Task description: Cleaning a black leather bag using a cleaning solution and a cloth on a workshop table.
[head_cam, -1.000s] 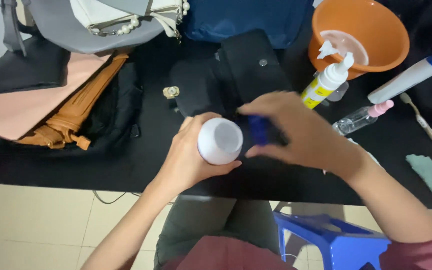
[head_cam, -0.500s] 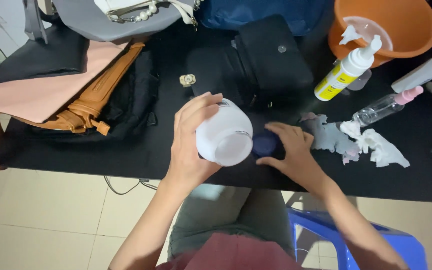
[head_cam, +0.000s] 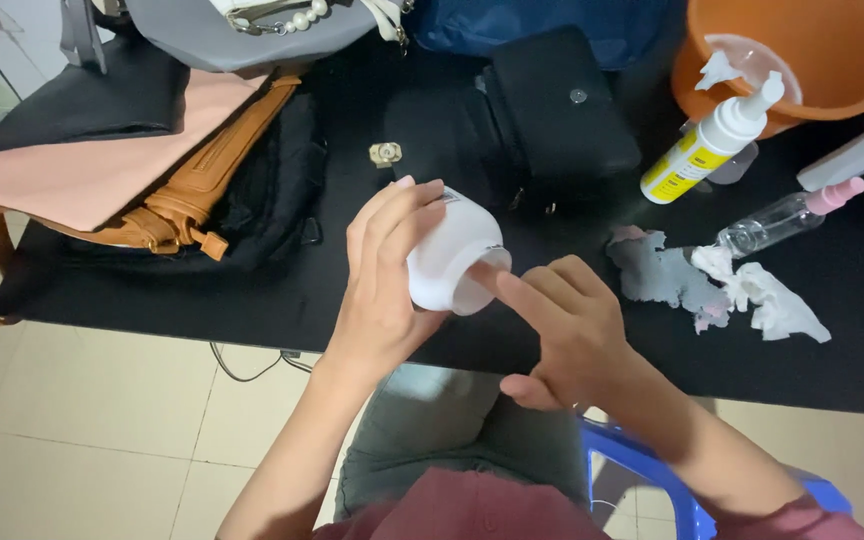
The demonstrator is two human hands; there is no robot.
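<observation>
Head view, looking down past the lap. Left hand point(head_cam: 384, 285) wraps a white jar point(head_cam: 452, 255), fingers clamped round its side, holding it tilted above the near edge of the black table point(head_cam: 252, 300), open mouth facing down and toward the right. Right hand point(head_cam: 562, 325) sits just right of and below the jar; its forefinger point(head_cam: 507, 288) is stretched out and its tip touches the rim or inside of the jar's mouth, which one cannot be told. That hand grips nothing, its other fingers loosely curled, thumb hanging low over the knee. Behind the jar lies a black bag point(head_cam: 542, 110) with a small gold clasp point(head_cam: 385, 153) to its left. Farther left, a tan leather bag point(head_cam: 202, 195) under a pink bag point(head_cam: 92, 170). To the right: a white pump bottle point(head_cam: 712, 145) leaning against an orange basin point(head_cam: 812, 60), a clear spray bottle with pink cap point(head_cam: 787, 215), and crumpled tissue scraps point(head_cam: 722, 280) on the table. A blue stool point(head_cam: 652, 470) shows beneath the right arm. Against half a second ago: the jar was held the same way by the left hand, but the right hand then lay flat on the table over something dark blue; now it is lifted with a finger at the jar's mouth, and the blue thing is out of sight.
</observation>
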